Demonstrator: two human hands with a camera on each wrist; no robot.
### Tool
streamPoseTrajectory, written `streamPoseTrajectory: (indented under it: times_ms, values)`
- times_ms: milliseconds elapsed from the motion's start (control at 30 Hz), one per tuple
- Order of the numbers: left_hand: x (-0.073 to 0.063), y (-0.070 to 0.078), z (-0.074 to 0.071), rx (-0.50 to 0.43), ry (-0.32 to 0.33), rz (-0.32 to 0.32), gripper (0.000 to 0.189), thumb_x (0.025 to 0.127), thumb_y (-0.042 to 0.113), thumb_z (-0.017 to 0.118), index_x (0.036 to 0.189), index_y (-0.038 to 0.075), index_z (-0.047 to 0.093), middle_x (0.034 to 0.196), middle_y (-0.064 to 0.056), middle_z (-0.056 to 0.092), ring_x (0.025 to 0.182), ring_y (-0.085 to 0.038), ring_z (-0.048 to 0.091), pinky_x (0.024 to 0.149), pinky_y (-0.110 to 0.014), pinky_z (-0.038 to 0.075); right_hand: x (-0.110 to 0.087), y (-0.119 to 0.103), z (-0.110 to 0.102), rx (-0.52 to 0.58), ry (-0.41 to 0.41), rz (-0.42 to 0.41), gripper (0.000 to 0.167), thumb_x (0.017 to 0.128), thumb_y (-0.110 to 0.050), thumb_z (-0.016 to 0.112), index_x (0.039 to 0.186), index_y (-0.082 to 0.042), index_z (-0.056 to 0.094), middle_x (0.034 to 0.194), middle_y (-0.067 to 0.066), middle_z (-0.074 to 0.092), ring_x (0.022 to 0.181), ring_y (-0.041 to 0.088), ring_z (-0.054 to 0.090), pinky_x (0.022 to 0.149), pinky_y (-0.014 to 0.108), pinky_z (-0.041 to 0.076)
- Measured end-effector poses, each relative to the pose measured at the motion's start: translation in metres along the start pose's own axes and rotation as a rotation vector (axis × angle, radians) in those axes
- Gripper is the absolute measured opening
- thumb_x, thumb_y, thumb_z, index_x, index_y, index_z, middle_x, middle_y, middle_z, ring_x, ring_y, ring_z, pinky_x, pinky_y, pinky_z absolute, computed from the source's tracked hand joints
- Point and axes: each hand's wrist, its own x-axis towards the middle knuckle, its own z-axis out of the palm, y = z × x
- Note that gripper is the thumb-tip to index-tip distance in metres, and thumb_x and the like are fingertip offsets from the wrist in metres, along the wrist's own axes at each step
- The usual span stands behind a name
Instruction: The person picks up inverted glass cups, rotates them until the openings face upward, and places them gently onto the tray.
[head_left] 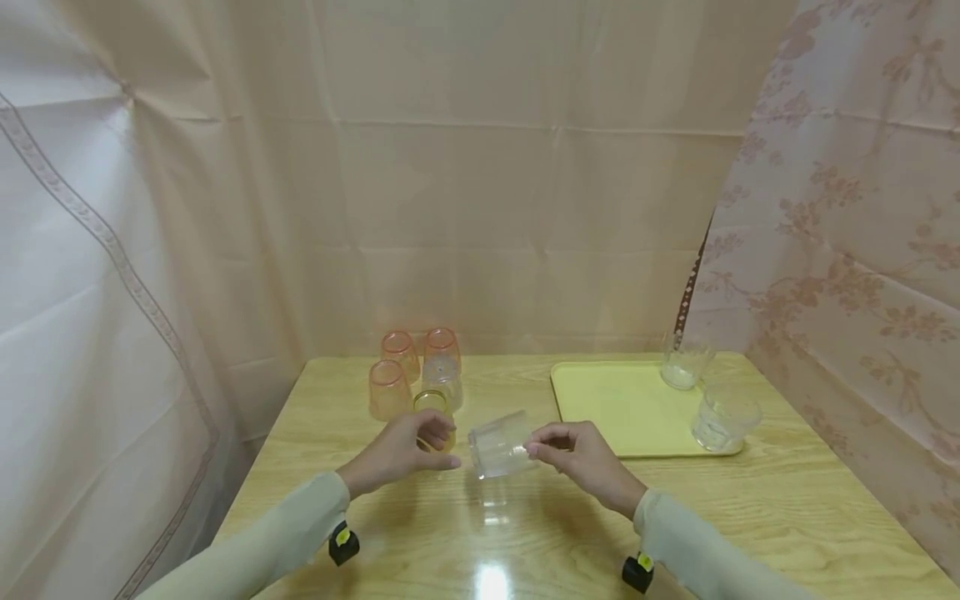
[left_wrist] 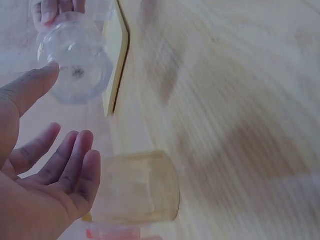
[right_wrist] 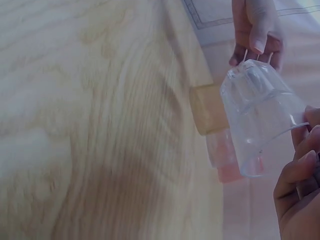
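Observation:
My right hand (head_left: 587, 460) pinches a clear plastic cup (head_left: 499, 448) by its rim, above the front middle of the table. The cup is tilted onto its side, its base pointing at my left hand (head_left: 400, 454). In the left wrist view that hand's thumb (left_wrist: 37, 85) and fingers are spread apart, with nothing held between them. A small gap shows between the left thumb and the cup's base in the head view. Just behind the left hand stands a yellow cup (left_wrist: 135, 187), partly hidden by it in the head view.
Three pinkish-orange cups (head_left: 389, 392) and another clear cup (head_left: 443, 383) stand upside down at the back left. On the right lies a yellow tray (head_left: 615, 404) bearing two clear cups (head_left: 724, 417) near its right edge. Curtains (head_left: 525, 208) enclose the table (head_left: 795, 500).

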Motion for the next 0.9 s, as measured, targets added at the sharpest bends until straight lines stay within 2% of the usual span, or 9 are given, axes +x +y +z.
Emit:
streamPoseTrajectory:
  times_ms: [100,167,333,467,633,767,900]
  values:
    - [0.000,-0.003,-0.005,0.039,0.045,0.006,0.042,0.085,0.029,0.086,0.116,0.008,0.068,0.110,-0.009,0.067,0.095,-0.021,0.064,0.084,-0.034,0.054,0.000,0.002,-0.004,-0.034,0.010,-0.011,0.023,0.098,-0.032,0.072,0.108,-0.012,0.076,0.109,0.005,0.074,0.102,0.037,0.066,0.082,0.040,0.056]
    - [0.001,-0.005,-0.008,0.072,0.084,0.034,0.035,0.087,0.027,0.084,0.112,0.007,0.069,0.108,-0.009,0.068,0.091,-0.017,0.064,0.080,-0.032,0.055,0.001,0.004,-0.006,-0.066,0.016,-0.023,0.021,0.098,-0.032,0.072,0.107,-0.014,0.077,0.108,0.003,0.074,0.100,0.036,0.066,0.081,0.038,0.056]
    - [0.006,-0.008,-0.020,0.195,0.201,0.143,0.019,0.091,0.018,0.080,0.101,0.005,0.070,0.094,-0.002,0.070,0.081,-0.013,0.064,0.071,-0.028,0.055,0.003,0.005,-0.012,-0.168,0.043,-0.072,0.018,0.098,-0.031,0.072,0.105,-0.015,0.077,0.105,-0.003,0.074,0.092,0.023,0.066,0.079,0.032,0.055]
    - [0.011,-0.010,-0.028,0.288,0.254,0.134,0.018,0.091,0.016,0.080,0.102,0.006,0.071,0.095,-0.002,0.071,0.082,-0.015,0.063,0.073,-0.030,0.054,0.003,0.003,-0.019,-0.241,0.069,-0.130,0.015,0.097,-0.029,0.073,0.103,-0.015,0.077,0.100,-0.005,0.073,0.080,0.016,0.063,0.070,0.028,0.054]
    - [0.017,-0.016,-0.032,0.439,0.258,0.102,0.039,0.090,0.024,0.081,0.119,0.001,0.070,0.110,-0.012,0.068,0.091,-0.026,0.065,0.075,-0.036,0.054,0.004,0.004,-0.030,-0.300,0.096,-0.174,0.013,0.097,-0.028,0.073,0.102,-0.017,0.078,0.093,-0.001,0.072,0.069,0.013,0.056,0.059,0.025,0.049]
    - [0.022,-0.022,-0.031,0.556,0.238,0.105,0.051,0.090,0.031,0.081,0.128,-0.001,0.066,0.111,-0.010,0.058,0.091,-0.024,0.058,0.075,-0.037,0.052,0.004,0.006,-0.038,-0.317,0.113,-0.185,0.012,0.097,-0.028,0.074,0.101,-0.018,0.078,0.091,0.003,0.072,0.065,0.013,0.055,0.055,0.025,0.047]
    - [0.025,-0.025,-0.029,0.603,0.224,0.097,0.057,0.087,0.032,0.083,0.128,-0.005,0.066,0.108,-0.008,0.051,0.091,-0.020,0.047,0.076,-0.036,0.048,0.004,0.009,-0.044,-0.358,0.136,-0.194,0.012,0.097,-0.029,0.074,0.100,-0.018,0.078,0.091,0.002,0.073,0.067,0.014,0.056,0.057,0.026,0.048]
